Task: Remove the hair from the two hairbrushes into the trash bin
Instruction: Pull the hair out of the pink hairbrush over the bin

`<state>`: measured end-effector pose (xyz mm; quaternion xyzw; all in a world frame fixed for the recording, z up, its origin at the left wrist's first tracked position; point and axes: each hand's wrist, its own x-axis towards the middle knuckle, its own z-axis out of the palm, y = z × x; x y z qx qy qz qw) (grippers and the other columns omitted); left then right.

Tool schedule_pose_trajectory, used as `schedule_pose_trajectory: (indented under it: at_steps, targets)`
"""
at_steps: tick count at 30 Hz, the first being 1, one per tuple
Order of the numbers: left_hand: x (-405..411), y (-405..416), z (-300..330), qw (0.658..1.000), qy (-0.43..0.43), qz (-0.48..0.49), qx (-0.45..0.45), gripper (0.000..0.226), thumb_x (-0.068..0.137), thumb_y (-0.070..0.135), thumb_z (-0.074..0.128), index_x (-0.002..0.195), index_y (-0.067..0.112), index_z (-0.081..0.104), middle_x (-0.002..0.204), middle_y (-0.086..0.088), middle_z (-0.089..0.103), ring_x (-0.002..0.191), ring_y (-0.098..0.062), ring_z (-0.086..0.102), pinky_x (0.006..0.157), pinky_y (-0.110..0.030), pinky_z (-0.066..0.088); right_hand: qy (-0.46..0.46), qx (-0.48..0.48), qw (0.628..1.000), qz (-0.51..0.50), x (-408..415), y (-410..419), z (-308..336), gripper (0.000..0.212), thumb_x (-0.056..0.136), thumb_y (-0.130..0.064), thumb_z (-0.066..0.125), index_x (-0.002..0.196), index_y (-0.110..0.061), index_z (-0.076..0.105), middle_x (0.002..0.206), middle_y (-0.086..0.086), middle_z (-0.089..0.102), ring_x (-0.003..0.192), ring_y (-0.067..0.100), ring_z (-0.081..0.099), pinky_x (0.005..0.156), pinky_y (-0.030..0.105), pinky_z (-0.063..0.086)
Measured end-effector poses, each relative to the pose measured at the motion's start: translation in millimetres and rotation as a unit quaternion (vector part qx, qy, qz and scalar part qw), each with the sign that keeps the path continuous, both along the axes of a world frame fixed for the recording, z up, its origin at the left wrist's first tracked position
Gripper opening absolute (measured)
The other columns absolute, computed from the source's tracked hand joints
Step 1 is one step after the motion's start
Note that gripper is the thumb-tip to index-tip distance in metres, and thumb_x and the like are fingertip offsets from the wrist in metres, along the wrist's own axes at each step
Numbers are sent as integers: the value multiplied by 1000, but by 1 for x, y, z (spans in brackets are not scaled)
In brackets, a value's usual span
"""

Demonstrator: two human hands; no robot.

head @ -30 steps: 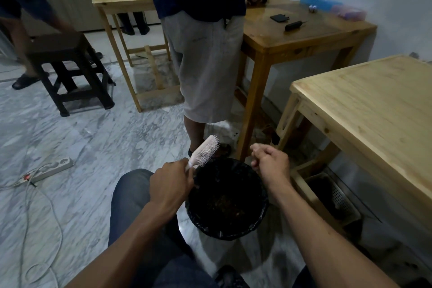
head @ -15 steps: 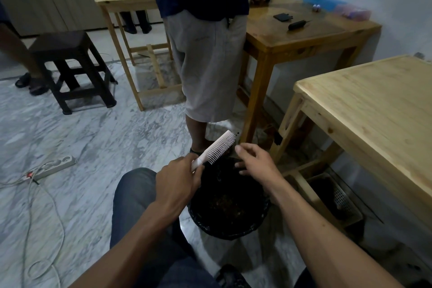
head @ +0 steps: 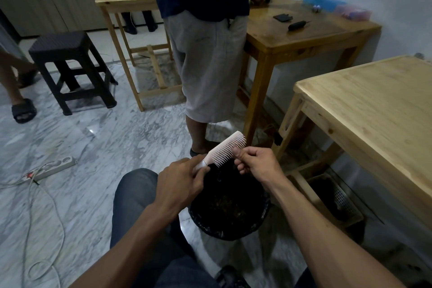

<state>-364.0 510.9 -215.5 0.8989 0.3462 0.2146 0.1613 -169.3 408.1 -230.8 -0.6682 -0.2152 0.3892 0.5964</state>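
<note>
Pink brush (head: 224,151) sat over the bin (head: 228,208) — left hand (head: 180,188) clamped on its handle. Right hand (head: 256,162) pinched its bristles — grip closed.

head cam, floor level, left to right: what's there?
Black sandal → power strip → black stool → left hand gripping the hairbrush → right hand pinching its bristles, both above the trash bin → basket under the pale table.
</note>
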Motion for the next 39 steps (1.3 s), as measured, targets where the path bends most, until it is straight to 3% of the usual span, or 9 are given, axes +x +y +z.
schedule_pose_trajectory:
  at_steps: [8, 13, 19, 23, 28, 30, 32, 36, 39]
  targets:
    - [-4, 9, -5, 995, 19, 85, -40, 23, 94, 43, 59, 111, 33, 69, 71, 7, 64, 62, -14, 52, 51, -28, 36, -50, -64, 997, 14, 3, -13, -11, 19, 99, -20, 69, 88, -8, 78, 71, 3, 71, 63, 11, 63, 62, 23, 55]
    - [-3, 4, -4, 994, 15, 89, -65, 24, 94, 46, 57, 111, 33, 68, 72, 10, 61, 65, -15, 54, 54, -30, 41, -140, -180, 965, 126, 1, -14, -20, 48, 91, 7, 56, 123, -25, 71, 125, -1, 71, 110, 15, 70, 95, 35, 59]
    - [0, 1, -1, 992, 21, 88, -85, 24, 93, 49, 54, 104, 31, 65, 72, 10, 64, 68, -21, 62, 61, -38, 53, -98, -195, 971, 101, -6, -9, -18, 57, 97, 2, 57, 149, -20, 50, 134, 7, 58, 93, 23, 76, 71, 36, 65]
    - [1, 0, 0, 991, 20, 94, -98, 25, 91, 48, 52, 101, 30, 65, 70, 7, 66, 65, -18, 61, 58, -37, 51, -219, -256, 919, 207, -1, -10, -9, 69, 92, -7, 57, 156, -27, 41, 153, 3, 43, 138, 25, 51, 108, 42, 51]
    - [3, -3, 0, 992, 28, 80, -97, 38, 81, 51, 40, 96, 28, 66, 66, 7, 64, 61, -12, 58, 55, -35, 47, -132, -185, 973, 47, 1, -11, -19, 36, 91, -1, 73, 125, -14, 70, 115, 3, 70, 90, 18, 75, 79, 36, 66]
    - [3, -4, -1, 994, 27, 59, -85, 32, 83, 46, 46, 100, 30, 67, 73, 8, 64, 64, -12, 58, 55, -33, 46, -175, -180, 968, 10, 2, -13, -15, 10, 94, -20, 74, 103, -19, 78, 86, -2, 78, 76, 10, 73, 73, 32, 63]
    - [2, -5, -3, 996, 5, 40, -80, 24, 88, 36, 56, 109, 36, 67, 80, 9, 63, 68, -10, 56, 54, -28, 41, -227, -197, 953, 25, 0, -13, -6, 21, 99, -42, 64, 96, -26, 79, 81, -8, 78, 76, 7, 70, 71, 29, 54]
    - [4, -7, -6, 997, -25, 14, -67, 31, 89, 27, 63, 118, 39, 65, 89, 9, 60, 71, -11, 54, 56, -26, 36, -58, -102, 991, 64, -2, -6, -3, 17, 98, -30, 64, 112, -29, 73, 110, -6, 77, 107, 17, 72, 96, 36, 52]
    - [6, -8, -4, 998, -32, 0, -60, 31, 90, 30, 65, 120, 36, 64, 95, 9, 60, 74, -13, 54, 60, -30, 39, 94, -6, 994, 61, -3, -3, 2, 21, 97, -19, 65, 117, -14, 69, 108, 8, 80, 103, 25, 77, 93, 40, 56]
